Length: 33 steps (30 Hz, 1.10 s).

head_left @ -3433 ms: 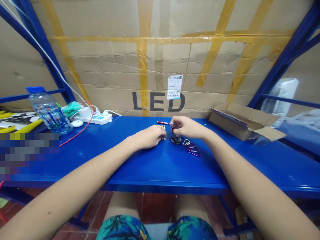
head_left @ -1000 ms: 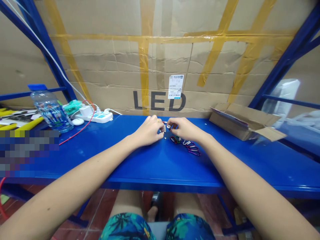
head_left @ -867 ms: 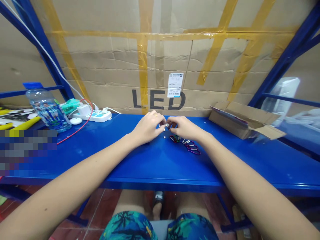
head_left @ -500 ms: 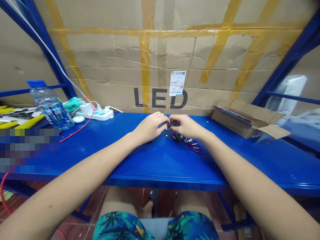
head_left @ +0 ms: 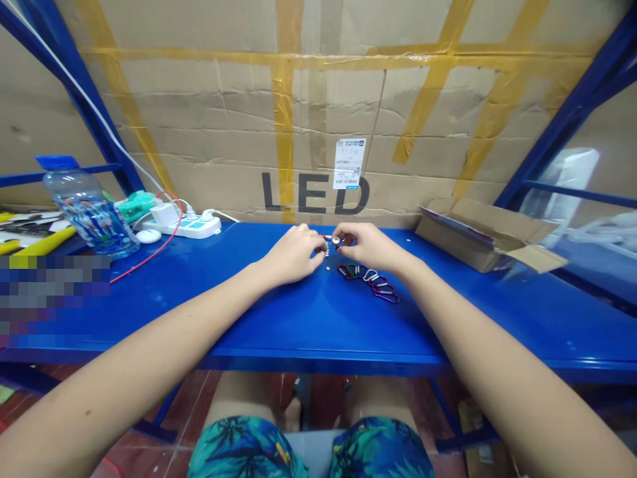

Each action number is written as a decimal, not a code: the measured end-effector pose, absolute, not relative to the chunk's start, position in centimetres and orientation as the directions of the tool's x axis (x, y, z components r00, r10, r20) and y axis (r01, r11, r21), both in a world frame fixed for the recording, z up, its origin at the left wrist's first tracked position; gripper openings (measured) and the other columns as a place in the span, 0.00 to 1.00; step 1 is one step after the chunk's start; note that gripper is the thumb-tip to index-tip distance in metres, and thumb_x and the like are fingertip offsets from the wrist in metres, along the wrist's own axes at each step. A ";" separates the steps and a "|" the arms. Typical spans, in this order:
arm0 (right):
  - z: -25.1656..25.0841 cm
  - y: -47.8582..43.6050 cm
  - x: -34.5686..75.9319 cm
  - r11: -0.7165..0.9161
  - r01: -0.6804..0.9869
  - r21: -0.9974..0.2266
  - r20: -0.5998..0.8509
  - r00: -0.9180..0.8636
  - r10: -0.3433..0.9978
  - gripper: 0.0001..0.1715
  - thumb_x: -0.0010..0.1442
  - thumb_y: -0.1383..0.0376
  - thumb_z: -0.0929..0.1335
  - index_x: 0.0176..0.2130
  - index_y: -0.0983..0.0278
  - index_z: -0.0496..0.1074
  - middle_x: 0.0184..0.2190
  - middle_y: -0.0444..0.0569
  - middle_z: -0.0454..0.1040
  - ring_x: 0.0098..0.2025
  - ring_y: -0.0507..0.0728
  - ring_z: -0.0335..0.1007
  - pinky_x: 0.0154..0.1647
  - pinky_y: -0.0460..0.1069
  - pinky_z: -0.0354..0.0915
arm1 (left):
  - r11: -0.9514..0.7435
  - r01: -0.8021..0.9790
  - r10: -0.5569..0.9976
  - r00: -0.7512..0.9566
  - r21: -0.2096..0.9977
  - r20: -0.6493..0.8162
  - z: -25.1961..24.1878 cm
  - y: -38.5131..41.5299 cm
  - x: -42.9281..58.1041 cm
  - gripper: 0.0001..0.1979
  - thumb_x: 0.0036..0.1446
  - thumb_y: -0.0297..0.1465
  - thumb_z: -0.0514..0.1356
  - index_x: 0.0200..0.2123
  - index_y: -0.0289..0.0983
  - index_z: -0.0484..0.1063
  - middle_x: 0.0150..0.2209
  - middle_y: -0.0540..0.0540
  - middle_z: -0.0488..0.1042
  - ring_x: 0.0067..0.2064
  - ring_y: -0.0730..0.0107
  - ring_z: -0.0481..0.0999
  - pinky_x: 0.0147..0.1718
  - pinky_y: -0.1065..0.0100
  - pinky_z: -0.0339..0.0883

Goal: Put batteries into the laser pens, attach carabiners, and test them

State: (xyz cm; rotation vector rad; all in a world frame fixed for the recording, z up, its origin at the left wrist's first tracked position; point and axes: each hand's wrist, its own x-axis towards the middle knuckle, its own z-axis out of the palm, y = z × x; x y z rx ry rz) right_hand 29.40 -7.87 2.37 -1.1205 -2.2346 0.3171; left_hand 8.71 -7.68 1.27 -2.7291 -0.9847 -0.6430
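- Step: your hands meet over the desk [head_left: 298, 312], far middle. By the look of it, you are fitting small parts together.
- Right hand [head_left: 365, 247]: grip closed on the cap [head_left: 336, 240].
- Left hand [head_left: 293, 252]: grip pinched narrow, just beside the cap; what it holds is too small to tell.
- Cap: long axis seems left-right, silver end toward your left hand.
- Any next move calls for fine alignment; the carabiners [head_left: 371, 282] lie near your right wrist.

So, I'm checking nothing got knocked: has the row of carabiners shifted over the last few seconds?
No. As before, the carabiners lie below the white label on the cardboard, beside the right hand, which pinches a small metal piece.
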 end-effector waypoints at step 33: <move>2.2 -8.1 29.0 0.605 0.616 -0.505 0.356 -0.490 0.796 0.08 0.51 0.74 0.65 0.33 0.65 0.72 0.30 0.46 0.76 0.32 0.53 0.69 0.34 0.47 0.62 | -0.813 0.576 0.364 0.616 -0.085 0.698 1.0 -7.2 9.0 0.07 0.64 0.29 0.57 0.39 0.37 0.76 0.36 0.46 0.81 0.40 0.62 0.78 0.38 0.62 0.61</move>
